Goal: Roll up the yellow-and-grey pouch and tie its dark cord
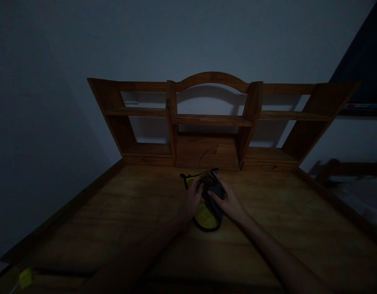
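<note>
**Wooden desk (139,200) bearing a fabric piece (206,216)**

A pale wall (84,41) rises behind a wooden shelf unit (211,119) along the desk's back. Near the middle of the desktop, in front of the shelves, lies the fabric piece, yellow with black edging and a dark part. The right hand (229,202) spreads thumb and fingers against the dark part; the left hand (192,198) curls its fingers at the far end. In this gloom, I cannot tell whether either pinches it.

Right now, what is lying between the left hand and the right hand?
In the head view, between the left hand and the right hand lies a dark part of the black-edged yellow item; finer detail is too dim.
</note>
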Demonstrator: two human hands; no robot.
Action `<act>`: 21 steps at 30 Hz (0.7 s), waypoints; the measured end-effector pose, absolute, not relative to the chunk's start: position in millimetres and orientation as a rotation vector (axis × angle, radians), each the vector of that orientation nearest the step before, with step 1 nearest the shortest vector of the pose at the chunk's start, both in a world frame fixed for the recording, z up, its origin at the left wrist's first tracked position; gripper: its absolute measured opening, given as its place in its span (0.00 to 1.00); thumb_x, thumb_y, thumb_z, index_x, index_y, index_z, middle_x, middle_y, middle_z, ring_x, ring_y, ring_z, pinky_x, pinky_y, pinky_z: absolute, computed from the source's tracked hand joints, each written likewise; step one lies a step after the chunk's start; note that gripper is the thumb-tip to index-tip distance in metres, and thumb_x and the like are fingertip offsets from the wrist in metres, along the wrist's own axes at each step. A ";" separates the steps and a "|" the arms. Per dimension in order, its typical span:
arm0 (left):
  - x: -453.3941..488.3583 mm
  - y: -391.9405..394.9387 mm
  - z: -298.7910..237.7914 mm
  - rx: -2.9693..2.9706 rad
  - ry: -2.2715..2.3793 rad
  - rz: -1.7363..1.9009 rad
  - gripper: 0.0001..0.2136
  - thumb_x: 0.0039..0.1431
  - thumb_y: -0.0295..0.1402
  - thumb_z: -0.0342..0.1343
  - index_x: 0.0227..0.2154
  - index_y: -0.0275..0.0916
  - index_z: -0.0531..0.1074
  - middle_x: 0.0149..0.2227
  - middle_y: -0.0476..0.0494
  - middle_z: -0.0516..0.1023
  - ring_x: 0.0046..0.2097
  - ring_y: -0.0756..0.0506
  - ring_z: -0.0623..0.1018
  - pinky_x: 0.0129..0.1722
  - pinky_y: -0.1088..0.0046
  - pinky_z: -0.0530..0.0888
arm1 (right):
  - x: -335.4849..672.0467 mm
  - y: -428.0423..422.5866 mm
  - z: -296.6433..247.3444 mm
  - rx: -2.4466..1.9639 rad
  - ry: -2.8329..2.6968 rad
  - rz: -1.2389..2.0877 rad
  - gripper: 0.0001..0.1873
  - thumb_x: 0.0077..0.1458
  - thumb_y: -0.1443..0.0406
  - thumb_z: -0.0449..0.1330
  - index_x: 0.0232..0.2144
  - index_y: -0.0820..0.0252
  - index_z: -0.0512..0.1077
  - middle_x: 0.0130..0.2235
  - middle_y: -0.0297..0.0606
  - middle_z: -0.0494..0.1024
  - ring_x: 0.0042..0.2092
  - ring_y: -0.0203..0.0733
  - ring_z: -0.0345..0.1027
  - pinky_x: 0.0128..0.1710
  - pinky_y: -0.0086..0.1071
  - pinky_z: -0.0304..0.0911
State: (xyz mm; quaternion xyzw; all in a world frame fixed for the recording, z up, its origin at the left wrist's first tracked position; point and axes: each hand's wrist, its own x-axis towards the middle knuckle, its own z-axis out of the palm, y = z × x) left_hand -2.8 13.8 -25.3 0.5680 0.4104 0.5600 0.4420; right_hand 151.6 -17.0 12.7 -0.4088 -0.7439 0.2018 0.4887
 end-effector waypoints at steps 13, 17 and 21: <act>-2.6 18.4 -29.7 1.387 0.963 1.381 0.14 0.61 0.37 0.50 0.47 0.38 0.66 0.48 0.40 0.74 0.49 0.42 0.75 0.44 0.64 0.75 | 151.7 -17.5 11.1 -0.994 -1.790 0.481 0.30 0.54 0.61 0.60 0.59 0.52 0.59 0.59 0.40 0.66 0.60 0.47 0.58 0.61 0.44 0.54; -0.4 14.5 -24.3 1.377 0.989 1.341 0.17 0.62 0.43 0.49 0.49 0.40 0.66 0.49 0.40 0.74 0.41 0.43 0.78 0.33 0.69 0.78 | 151.6 -17.3 9.2 -1.038 -1.708 0.539 0.27 0.55 0.60 0.59 0.57 0.51 0.62 0.56 0.39 0.69 0.57 0.46 0.63 0.58 0.43 0.59; 1.4 7.6 -19.0 1.377 1.018 1.287 0.19 0.61 0.47 0.48 0.49 0.42 0.64 0.44 0.42 0.76 0.22 0.51 0.75 0.15 0.76 0.70 | 151.9 -17.1 8.6 -1.059 -1.648 0.582 0.22 0.57 0.59 0.58 0.54 0.51 0.64 0.52 0.38 0.73 0.53 0.46 0.67 0.53 0.41 0.64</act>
